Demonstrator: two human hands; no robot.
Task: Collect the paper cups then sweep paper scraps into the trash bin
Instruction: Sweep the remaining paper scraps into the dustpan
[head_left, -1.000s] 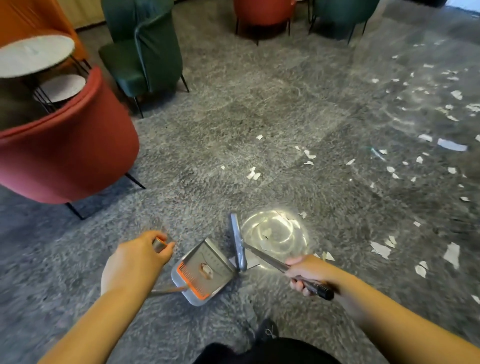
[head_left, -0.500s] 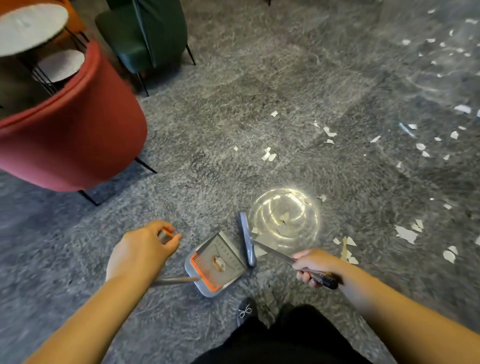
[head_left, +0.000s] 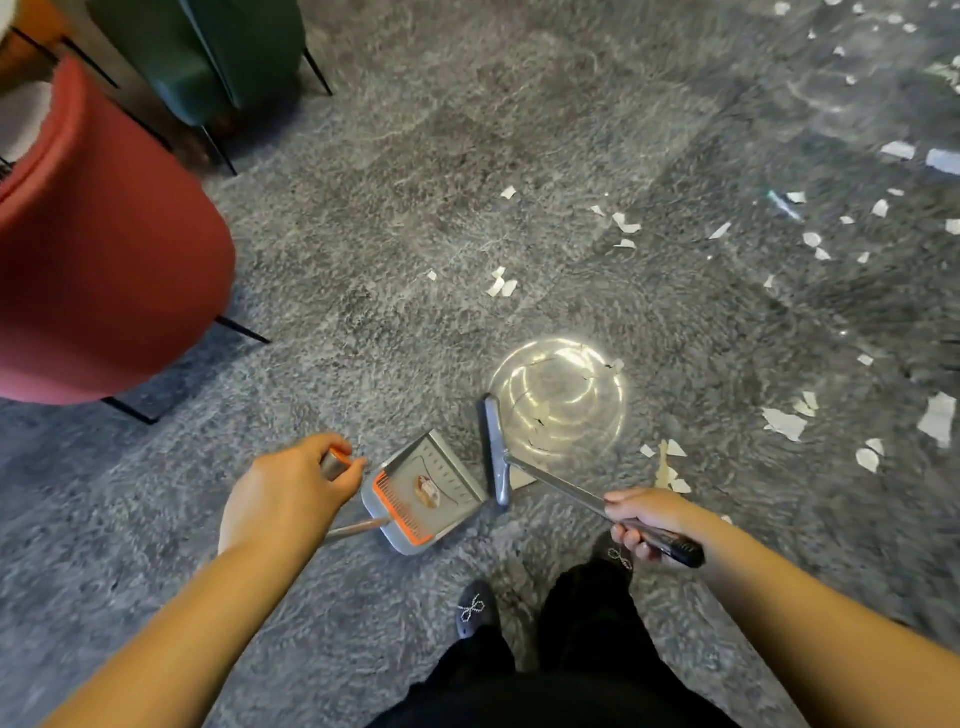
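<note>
Both bare forearms reached forward and down. The left hand (head_left: 283, 499) curled around a handle top (head_left: 332, 464), thumb over it. The right hand (head_left: 647, 522) gripped a slanted pole (head_left: 566, 488), fingers wrapped beneath.

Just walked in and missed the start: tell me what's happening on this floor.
A person is sweeping torn white paper scraps off the grey floor. The left hand grips the handle of a grey dustpan with an orange comb edge, which rests on the floor with something small inside. The right hand holds the grey long-handled broom just beside it. Many scraps lie unswept to the right.
</note>
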